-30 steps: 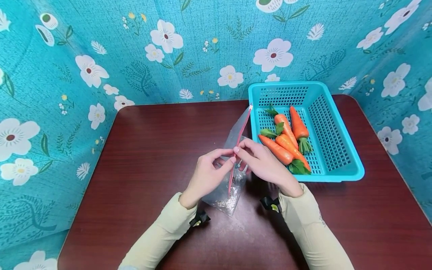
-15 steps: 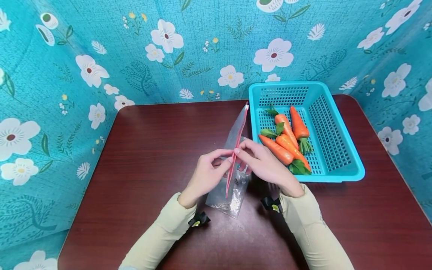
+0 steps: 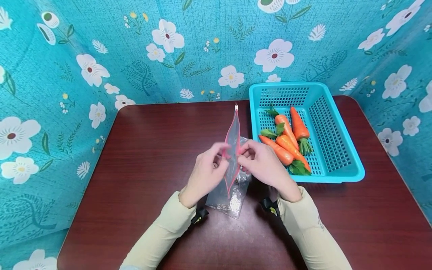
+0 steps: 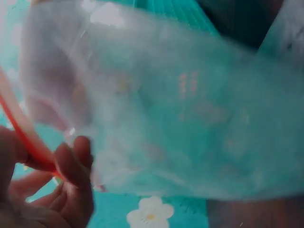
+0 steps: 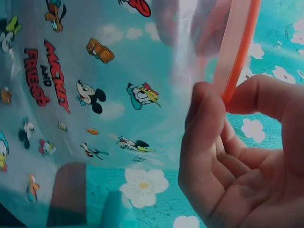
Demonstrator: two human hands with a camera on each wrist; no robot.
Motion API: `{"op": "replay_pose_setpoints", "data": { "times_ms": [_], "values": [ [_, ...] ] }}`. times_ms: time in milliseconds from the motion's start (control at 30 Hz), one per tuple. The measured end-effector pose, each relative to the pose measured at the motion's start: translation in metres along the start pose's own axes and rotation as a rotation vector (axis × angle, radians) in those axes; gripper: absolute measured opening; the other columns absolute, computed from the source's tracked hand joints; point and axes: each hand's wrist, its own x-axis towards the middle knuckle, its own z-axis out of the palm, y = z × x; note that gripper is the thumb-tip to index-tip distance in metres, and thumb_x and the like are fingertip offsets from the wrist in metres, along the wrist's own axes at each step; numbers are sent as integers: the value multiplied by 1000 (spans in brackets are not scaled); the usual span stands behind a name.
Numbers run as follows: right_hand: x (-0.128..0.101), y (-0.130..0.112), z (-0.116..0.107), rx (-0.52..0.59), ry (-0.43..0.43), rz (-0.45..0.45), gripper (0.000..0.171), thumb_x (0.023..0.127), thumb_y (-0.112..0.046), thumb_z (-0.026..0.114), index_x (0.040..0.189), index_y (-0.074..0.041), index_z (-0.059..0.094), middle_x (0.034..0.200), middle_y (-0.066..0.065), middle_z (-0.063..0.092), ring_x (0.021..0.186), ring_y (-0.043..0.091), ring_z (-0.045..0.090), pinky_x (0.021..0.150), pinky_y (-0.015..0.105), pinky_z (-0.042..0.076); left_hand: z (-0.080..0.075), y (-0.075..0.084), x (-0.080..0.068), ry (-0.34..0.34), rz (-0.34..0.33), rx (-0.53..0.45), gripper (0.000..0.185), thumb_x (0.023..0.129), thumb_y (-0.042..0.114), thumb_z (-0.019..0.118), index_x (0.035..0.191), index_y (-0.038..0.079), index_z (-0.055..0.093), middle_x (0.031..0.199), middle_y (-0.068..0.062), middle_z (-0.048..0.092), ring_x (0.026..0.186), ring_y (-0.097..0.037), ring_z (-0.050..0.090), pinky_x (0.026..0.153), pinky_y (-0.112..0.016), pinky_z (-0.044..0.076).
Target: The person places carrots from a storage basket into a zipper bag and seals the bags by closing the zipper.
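A clear zip bag (image 3: 233, 161) with a red zip strip stands over the dark red table (image 3: 152, 150), its mouth pulled slightly apart. My left hand (image 3: 210, 168) pinches the left lip of the strip; my right hand (image 3: 258, 161) pinches the right lip. The left wrist view shows the blurred bag (image 4: 166, 109) and fingers (image 4: 71, 166) on the red strip (image 4: 28, 137). The right wrist view shows cartoon prints on the bag (image 5: 85, 104), with thumb and fingers (image 5: 209, 123) pinching the strip (image 5: 235, 52).
A turquoise plastic basket (image 3: 332, 150) at the right of the table holds several orange toy carrots (image 3: 287, 138) with green tops. Blue floral cloth (image 3: 168, 48) walls in the table at the back and both sides.
The bag has swung upright from its rightward lean. Its zip mouth, shut before, now gapes a little between my two hands, which have drawn slightly apart.
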Motion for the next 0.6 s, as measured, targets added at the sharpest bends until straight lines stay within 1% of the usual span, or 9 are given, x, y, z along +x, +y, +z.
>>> {"op": "replay_pose_setpoints", "data": {
  "times_ms": [67, 133, 200, 267, 333, 400, 467, 533, 600],
  "values": [
    [-2, -2, -1, -30, 39, -1, 15, 84, -15, 61, 98, -10, 58, 75, 3, 65, 58, 16, 59, 56, 28, 49, -3, 0, 0, -12, 46, 106, 29, 83, 2, 52, 104, 10, 69, 83, 2, 65, 67, -5, 55, 60, -19, 47],
    [-4, -3, -2, -62, 78, -25, 23, 82, -14, 61, 105, -10, 57, 73, 1, 64, 58, 15, 58, 56, 28, 47, -6, 0, -1, -43, 72, 190, 25, 86, 5, 51, 97, 10, 72, 84, 4, 63, 69, -6, 53, 61, -19, 46],
    [-5, -5, -2, -112, 118, -74, 31, 81, -12, 60, 112, -11, 55, 72, 0, 62, 59, 14, 55, 57, 27, 46, -10, 1, -2, -80, 83, 247, 26, 88, 7, 49, 98, 11, 73, 87, 5, 63, 70, -6, 54, 63, -20, 46],
    [-5, -4, -2, -167, 147, -129, 32, 82, -10, 58, 114, -12, 56, 71, 0, 60, 60, 13, 52, 57, 28, 44, -14, 2, -2, -114, 102, 295, 27, 89, 8, 48, 101, 12, 72, 91, 5, 63, 72, -6, 53, 64, -21, 46],
    [-5, -3, -2, -220, 161, -176, 27, 84, -10, 56, 110, -12, 61, 73, 0, 60, 61, 13, 51, 58, 28, 43, -17, 2, -2, -141, 123, 344, 28, 89, 7, 48, 103, 14, 71, 93, 5, 61, 68, -6, 51, 61, -22, 45],
    [-5, -2, -2, -261, 163, -205, 19, 86, -11, 55, 102, -11, 67, 74, 0, 62, 62, 13, 50, 58, 28, 43, -20, 2, -1, -160, 150, 387, 27, 88, 6, 51, 103, 15, 70, 93, 5, 60, 65, -6, 49, 57, -21, 43],
    [-5, -3, -2, -286, 158, -229, 16, 87, -12, 56, 94, -10, 71, 76, 0, 63, 63, 13, 51, 59, 28, 43, -22, 0, 0, -191, 172, 424, 25, 87, 8, 54, 105, 17, 69, 91, 6, 59, 62, -5, 46, 53, -19, 41],
    [-5, -3, -2, -302, 156, -258, 16, 88, -12, 56, 90, -9, 72, 76, 0, 64, 64, 12, 51, 60, 28, 43, -23, -1, 1, -241, 187, 437, 25, 86, 10, 57, 107, 20, 67, 90, 7, 60, 62, -3, 47, 51, -18, 40],
    [-5, -5, -3, -314, 154, -299, 15, 87, -11, 57, 88, -9, 72, 76, 0, 63, 64, 11, 51, 60, 27, 43, -23, -3, 2, -301, 201, 425, 24, 85, 12, 60, 107, 21, 65, 89, 9, 62, 64, -2, 50, 53, -17, 41]
  ]
}}
